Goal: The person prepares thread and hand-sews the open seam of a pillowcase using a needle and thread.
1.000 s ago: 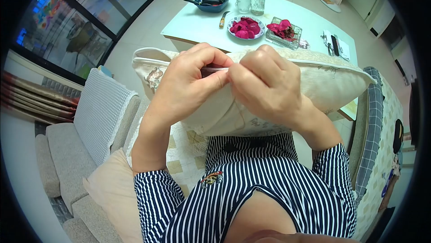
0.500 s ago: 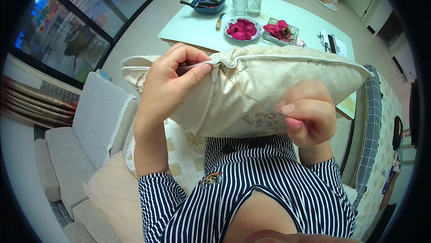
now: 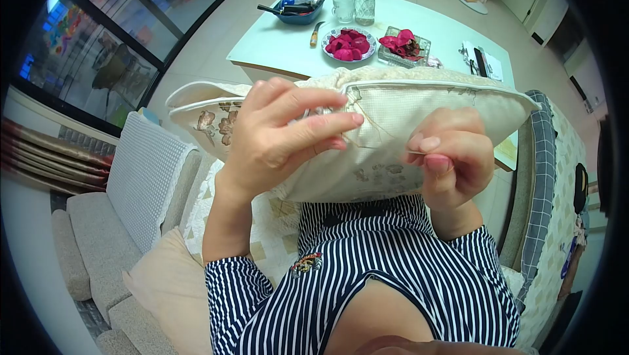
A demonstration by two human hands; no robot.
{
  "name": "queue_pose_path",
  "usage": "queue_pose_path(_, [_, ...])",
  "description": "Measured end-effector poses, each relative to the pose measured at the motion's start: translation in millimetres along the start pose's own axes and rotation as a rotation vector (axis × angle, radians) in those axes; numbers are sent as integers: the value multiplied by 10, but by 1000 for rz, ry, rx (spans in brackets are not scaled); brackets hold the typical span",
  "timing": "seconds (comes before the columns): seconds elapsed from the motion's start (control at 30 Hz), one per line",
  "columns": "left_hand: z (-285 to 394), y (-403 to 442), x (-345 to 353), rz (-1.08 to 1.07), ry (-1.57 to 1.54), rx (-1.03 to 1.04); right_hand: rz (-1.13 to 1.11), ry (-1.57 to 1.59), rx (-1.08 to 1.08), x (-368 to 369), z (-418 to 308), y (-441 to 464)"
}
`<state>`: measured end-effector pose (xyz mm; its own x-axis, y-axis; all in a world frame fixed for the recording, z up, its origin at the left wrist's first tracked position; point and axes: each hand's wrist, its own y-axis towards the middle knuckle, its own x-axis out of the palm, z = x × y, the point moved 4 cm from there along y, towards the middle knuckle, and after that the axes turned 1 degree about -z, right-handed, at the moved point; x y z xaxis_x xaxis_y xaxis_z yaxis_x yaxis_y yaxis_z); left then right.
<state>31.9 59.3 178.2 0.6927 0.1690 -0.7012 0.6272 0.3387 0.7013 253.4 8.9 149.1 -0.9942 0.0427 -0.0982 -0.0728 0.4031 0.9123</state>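
From where I stand, the left hand [image 3: 288, 133] has let go of its pinch on the edge of the cushion [image 3: 452, 109] and reached over toward the middle of the frame, while the right hand [image 3: 458, 158] stays about where it was. The left fingers are parted now, over the front fabric; I can't tell whether they touch it. Apart from it, right of centre, the right fingertips are pressed together on a thin piece [image 3: 415, 152], needle or thread I can't say. Loose thread [image 3: 371, 121] hangs between the hands from the cushion's piped edge. The cushion spans the middle of the frame, above the striped clothing [image 3: 367, 243]. Beyond it, on the pale table [image 3: 282, 47] at upper centre, sit a blue bowl [image 3: 301, 18], a knife [image 3: 315, 36], a glass mug [image 3: 343, 10], a green-lidded jar [image 3: 364, 4], a plate [image 3: 325, 54] of magenta petals and a glass dish [image 3: 390, 59] with more. A grey sofa [image 3: 105, 230] fills the left.
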Motion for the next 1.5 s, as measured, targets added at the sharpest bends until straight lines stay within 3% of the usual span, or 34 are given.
queue_pose_path(0.23, [101, -65, 113, 85, 280, 189, -58, -88, 14, 24, 27, -41])
queue_pose_path(0.57, [154, -48, 109, 141, 297, 162, 1, -27, 2, 68, 36, -56])
queue_pose_path(0.67, [143, -69, 81, 170, 255, 152, -128, 10, -59, 71, 15, -32])
queue_pose_path(0.7, [109, -93, 68, 223, 208, 120, -214, 65, 63, 91, 8, -6])
queue_pose_path(0.83, [54, -114, 26, 316, 93, 62, -429, 86, 38, -58, -37, 234])
queue_pose_path(0.93, [72, -97, 18, 312, 92, 45, -508, 330, -26, -168, 63, 206])
queue_pose_path(0.97, [79, -90, 20, 298, 106, 35, -338, 236, 168, -101, 39, 179])
queue_pose_path(1.07, [92, -73, 59, 262, 147, 59, -176, 27, 312, 305, 108, 260])
queue_pose_path(1.13, [92, -102, 49, 218, 169, 69, -152, 27, -4, 487, 123, 286])
queue_pose_path(1.27, [53, -83, -28, 94, 128, 15, -117, 25, -51, 511, 146, 265])
queue_pose_path(1.37, [46, 2, -166, 104, 173, -130, -147, 723, 472, 464, 190, 56])
queue_pose_path(1.43, [30, 16, -280, -49, 352, -276, -177, 767, 428, 482, 177, -9])
queue_pose_path(1.5, [-60, -20, -342, -93, 347, -233, -182, 876, 338, 501, 143, -72])
